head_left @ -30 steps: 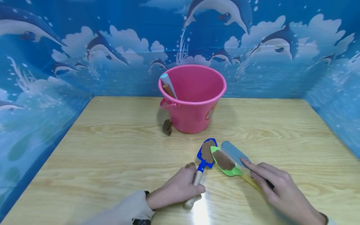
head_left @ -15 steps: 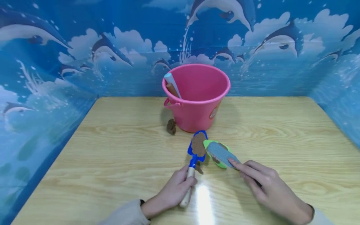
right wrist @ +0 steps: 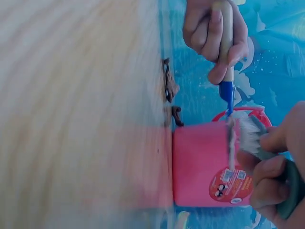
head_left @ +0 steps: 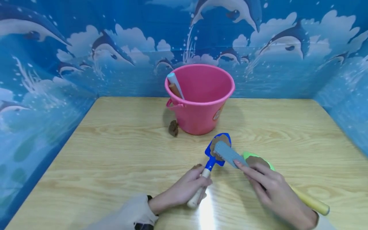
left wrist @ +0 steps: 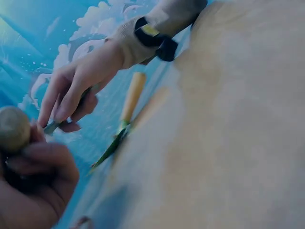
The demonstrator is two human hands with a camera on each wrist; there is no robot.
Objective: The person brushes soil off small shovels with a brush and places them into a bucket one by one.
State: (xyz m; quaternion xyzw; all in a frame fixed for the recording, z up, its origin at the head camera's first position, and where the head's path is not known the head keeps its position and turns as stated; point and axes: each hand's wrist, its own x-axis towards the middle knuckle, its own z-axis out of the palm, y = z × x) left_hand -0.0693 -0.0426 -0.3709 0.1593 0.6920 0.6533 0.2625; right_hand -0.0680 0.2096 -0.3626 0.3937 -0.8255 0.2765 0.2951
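Observation:
My left hand (head_left: 187, 190) grips the pale wooden handle of a small blue shovel (head_left: 211, 163), whose blade is coated with brown mud-like stuff. In my right hand (head_left: 273, 188) is a grey brush (head_left: 227, 152); its head lies over the blue blade, and the right wrist view shows its white bristles (right wrist: 250, 136) facing that blade edge-on. A green shovel (head_left: 246, 156) with a yellow handle (head_left: 311, 201) lies on the table below my right hand, which partly covers it. Brown stuff coats its blade too.
Behind the tools stands a pink bucket (head_left: 198, 119) with a pale blue handle (head_left: 175, 81) and a brown one (head_left: 174, 90) leaning inside. One brown lump (head_left: 173, 128) lies at its left foot, another (head_left: 197, 166) behind my left hand. Dolphin-print sheeting (head_left: 138, 64) borders the wooden table.
The brush has passed from the green shovel's blade onto the blue shovel's. The green shovel now lies farther right. The blue shovel moved left, then back right.

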